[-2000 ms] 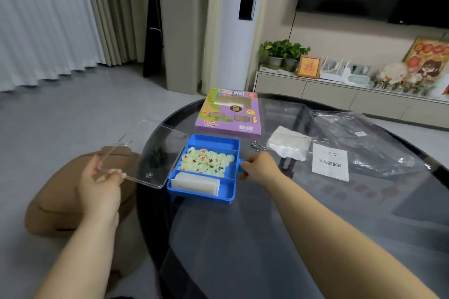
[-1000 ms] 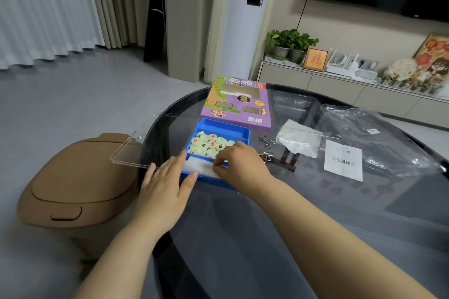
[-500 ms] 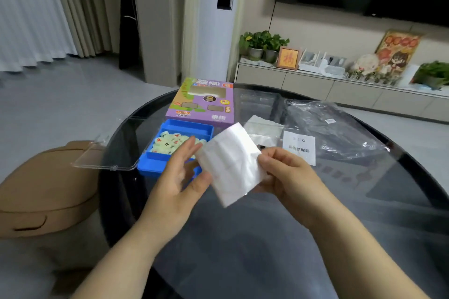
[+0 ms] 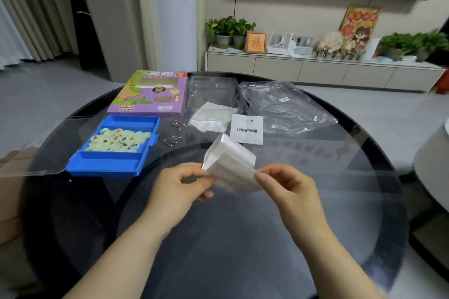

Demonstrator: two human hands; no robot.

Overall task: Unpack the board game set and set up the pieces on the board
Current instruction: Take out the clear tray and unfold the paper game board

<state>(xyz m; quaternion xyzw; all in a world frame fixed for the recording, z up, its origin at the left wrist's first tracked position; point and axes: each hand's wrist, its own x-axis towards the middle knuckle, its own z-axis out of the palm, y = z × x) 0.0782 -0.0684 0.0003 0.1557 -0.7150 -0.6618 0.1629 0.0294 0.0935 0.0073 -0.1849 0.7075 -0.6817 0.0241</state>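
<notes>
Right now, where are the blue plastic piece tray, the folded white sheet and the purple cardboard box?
Blue plastic piece tray [image 4: 107, 164]: head view, bare front compartment.
Folded white sheet [image 4: 230, 160]: head view, middle of its upper face.
Purple cardboard box [image 4: 148, 94]: head view, lid centre.

Both hands hold a folded white sheet [image 4: 230, 165] above the glass table [image 4: 243, 238]: left hand [image 4: 179, 187] pinches its left edge, right hand [image 4: 286, 187] its right. The blue case [image 4: 107, 165] of pieces [image 4: 116, 139] lies far left.

leaflet [image 4: 247, 130]: 使用说明书, upside down | purple game box [image 4: 148, 94]: 象棋, upside down | framed picture [image 4: 255, 42]: 福 | game pieces [image 4: 116, 139]: red and black characters, too small to read
</notes>
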